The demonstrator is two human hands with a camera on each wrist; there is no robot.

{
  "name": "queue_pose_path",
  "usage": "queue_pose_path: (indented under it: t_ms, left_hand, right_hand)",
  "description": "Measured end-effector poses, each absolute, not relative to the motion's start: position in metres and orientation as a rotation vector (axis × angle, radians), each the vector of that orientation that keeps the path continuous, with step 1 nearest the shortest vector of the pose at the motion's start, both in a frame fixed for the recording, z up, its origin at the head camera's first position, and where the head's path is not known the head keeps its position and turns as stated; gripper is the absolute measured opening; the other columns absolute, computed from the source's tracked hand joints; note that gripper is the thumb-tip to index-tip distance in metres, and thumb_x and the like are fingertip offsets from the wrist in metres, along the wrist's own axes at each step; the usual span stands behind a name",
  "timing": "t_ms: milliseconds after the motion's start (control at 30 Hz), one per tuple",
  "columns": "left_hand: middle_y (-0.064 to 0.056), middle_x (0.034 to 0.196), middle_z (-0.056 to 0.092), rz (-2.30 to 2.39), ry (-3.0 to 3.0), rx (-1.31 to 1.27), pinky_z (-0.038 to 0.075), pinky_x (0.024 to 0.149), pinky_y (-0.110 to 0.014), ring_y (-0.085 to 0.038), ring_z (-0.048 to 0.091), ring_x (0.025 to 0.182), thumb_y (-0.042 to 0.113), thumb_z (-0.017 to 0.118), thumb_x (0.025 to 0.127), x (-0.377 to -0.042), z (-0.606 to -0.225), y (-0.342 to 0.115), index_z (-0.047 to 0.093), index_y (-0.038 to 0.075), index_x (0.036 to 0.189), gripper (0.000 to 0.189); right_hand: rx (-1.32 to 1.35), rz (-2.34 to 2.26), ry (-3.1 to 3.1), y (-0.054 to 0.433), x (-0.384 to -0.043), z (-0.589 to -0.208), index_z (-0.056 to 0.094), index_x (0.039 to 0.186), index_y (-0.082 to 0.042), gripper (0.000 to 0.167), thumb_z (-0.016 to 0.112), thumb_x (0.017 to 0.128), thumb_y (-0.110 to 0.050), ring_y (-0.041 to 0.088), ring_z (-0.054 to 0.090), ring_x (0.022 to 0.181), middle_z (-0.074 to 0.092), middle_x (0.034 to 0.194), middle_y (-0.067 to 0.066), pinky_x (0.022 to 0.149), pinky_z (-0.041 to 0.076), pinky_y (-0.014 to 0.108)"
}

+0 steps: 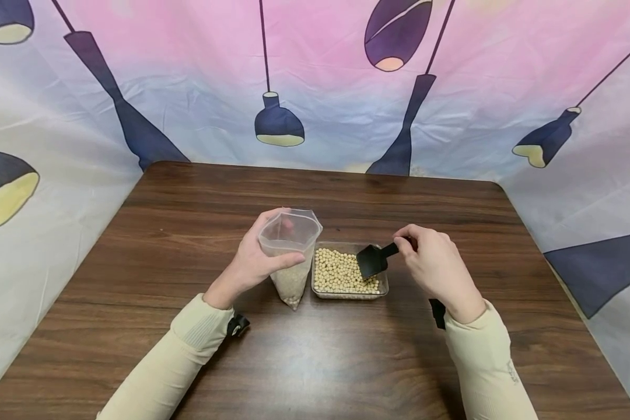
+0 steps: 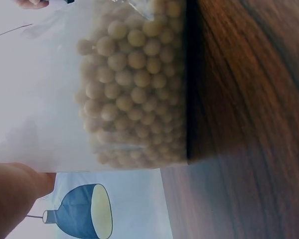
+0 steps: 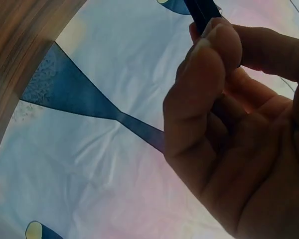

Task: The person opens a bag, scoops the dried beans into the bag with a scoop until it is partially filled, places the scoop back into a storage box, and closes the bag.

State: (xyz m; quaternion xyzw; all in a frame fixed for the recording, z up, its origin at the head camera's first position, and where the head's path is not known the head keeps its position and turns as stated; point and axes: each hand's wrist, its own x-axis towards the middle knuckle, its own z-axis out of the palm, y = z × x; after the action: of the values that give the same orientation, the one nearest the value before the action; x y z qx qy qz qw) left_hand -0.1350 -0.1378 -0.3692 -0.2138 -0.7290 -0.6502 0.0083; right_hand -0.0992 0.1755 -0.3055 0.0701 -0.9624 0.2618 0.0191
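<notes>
Near the table's middle, my left hand (image 1: pixel 259 256) grips a translucent plastic bag (image 1: pixel 291 277) round its upper part, thumb in front. The bag's mouth gapes upward, and pale round beans (image 2: pixel 134 84) fill its lower part in the left wrist view. Just right of it stands a clear rectangular container (image 1: pixel 349 296) holding many similar beans (image 1: pixel 338 271). My right hand (image 1: pixel 438 262) pinches the handle of a small black scoop (image 1: pixel 371 261), whose head is over the right side of the container, its lower edge at the beans. In the right wrist view only part of the handle (image 3: pixel 203 12) shows.
The brown wooden table (image 1: pixel 315 367) extends around the bag and container. Behind it and at both sides hangs a fabric backdrop (image 1: pixel 205 87) printed with lamps. A black strap piece (image 1: pixel 238 325) sits at my left cuff, another dark one (image 1: pixel 437 313) at the right.
</notes>
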Motion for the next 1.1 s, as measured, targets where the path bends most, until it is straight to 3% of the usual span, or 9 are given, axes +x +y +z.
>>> queue_pose_path:
  t_ms: [300,467,633,1100]
  left_hand:
    - [-0.011,0.116,0.053,-2.026,-2.259,-0.705,0.052,0.083,-0.035,-0.026,0.056,0.106,0.002,0.084,0.073,-0.137,-0.368,-0.138,0.048,0.016,0.136,0.075]
    - [-0.012,0.116,0.053,-2.041,-2.257,-0.702,0.052,0.084,-0.035,-0.026,0.056,0.107,0.001,0.084,0.073,-0.136,-0.369,-0.138,0.047,0.015,0.137,0.075]
    - [-0.012,0.117,0.053,-2.053,-2.257,-0.692,0.052,0.084,-0.034,-0.027,0.056,0.108,0.002,0.083,0.074,-0.135,-0.37,-0.138,0.047,0.015,0.137,0.074]
    - [-0.012,0.116,0.053,-2.053,-2.249,-0.699,0.052,0.083,-0.034,-0.027,0.056,0.107,0.0,0.083,0.074,-0.135,-0.369,-0.137,0.048,0.014,0.137,0.074]
  right_hand:
    - [0.279,0.86,-3.143,0.19,-0.105,-0.307,0.068,0.101,-0.006,0.019,0.053,0.1,-0.016,0.017,0.042,0.049,0.049,0.062,0.002,0.048,0.034,0.031]
    - [0.337,1.042,-3.27,0.197,-0.114,-0.317,0.062,0.097,-0.003,0.016,0.05,0.101,-0.014,0.018,0.055,0.06,0.059,0.07,0.004,0.054,0.043,0.032]
    - [0.307,1.273,-3.356,0.202,-0.124,-0.331,0.056,0.101,0.0,0.014,0.052,0.101,-0.013,0.022,0.061,0.067,0.063,0.077,0.01,0.062,0.052,0.036]
    - [0.42,1.721,-3.284,0.207,-0.141,-0.357,0.05,0.1,0.004,0.019,0.055,0.1,-0.013,0.021,0.063,0.061,0.065,0.074,0.013,0.061,0.056,0.042]
